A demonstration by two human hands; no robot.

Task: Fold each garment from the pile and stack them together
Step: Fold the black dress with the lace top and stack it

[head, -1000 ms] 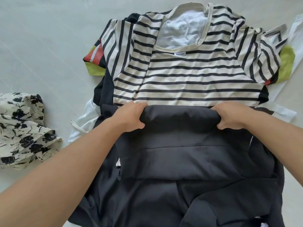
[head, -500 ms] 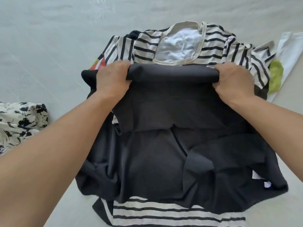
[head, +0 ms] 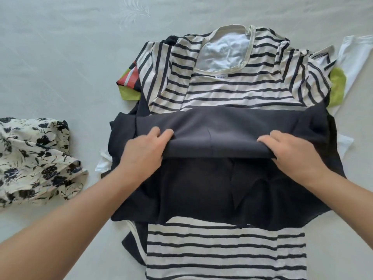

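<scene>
A dark grey garment [head: 222, 128] lies folded across a cream top with black stripes [head: 232, 91], which spreads over the pile. My left hand [head: 145, 150] grips the left end of the grey garment's fold, fingers curled over the cloth. My right hand [head: 290, 152] grips the fold's right end the same way. The striped top's lower part [head: 226, 251] shows below the grey cloth, near me. Under them peek a white garment [head: 351, 55] and a lime and red one [head: 129, 81].
A cream garment with black flower print [head: 34, 158] lies crumpled at the left, apart from the pile. The pale surface [head: 70, 47] stretches around the clothes to the far and left sides.
Both hands carried the grey garment's edge away from me over the striped top, then drew it back toward me, leaving a fold across the middle.
</scene>
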